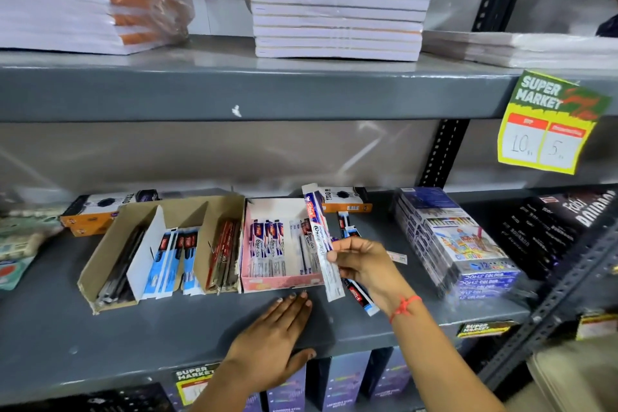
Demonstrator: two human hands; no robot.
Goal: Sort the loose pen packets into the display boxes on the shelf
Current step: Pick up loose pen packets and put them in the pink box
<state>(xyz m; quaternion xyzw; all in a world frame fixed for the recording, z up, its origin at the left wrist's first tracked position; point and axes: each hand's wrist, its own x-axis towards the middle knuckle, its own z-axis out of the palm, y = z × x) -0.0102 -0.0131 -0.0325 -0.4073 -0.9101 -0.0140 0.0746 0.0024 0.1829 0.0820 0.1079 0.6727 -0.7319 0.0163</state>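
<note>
My right hand (pixel 363 266) holds a long white-and-blue pen packet (pixel 321 241) upright, just above the right edge of the pink display box (pixel 281 282), which has several similar packets lying in it. A second packet (pixel 363 298) pokes out under the same hand. More loose packets (pixel 346 226) lie on the shelf behind my hand. Left of the pink box stands a brown cardboard display box (pixel 110 244) with dividers, holding dark, blue and red pen packets. My left hand (pixel 279 333) rests flat on the grey shelf (pixel 167 328) in front of the pink box, holding nothing.
Orange-and-black boxes (pixel 97 209) sit behind the cardboard box. Wrapped crayon boxes (pixel 461 244) and black boxes (pixel 555 227) fill the shelf's right side. Stacks of notebooks (pixel 337 0) load the shelf above. A yellow price tag (pixel 548 124) hangs at the upper right.
</note>
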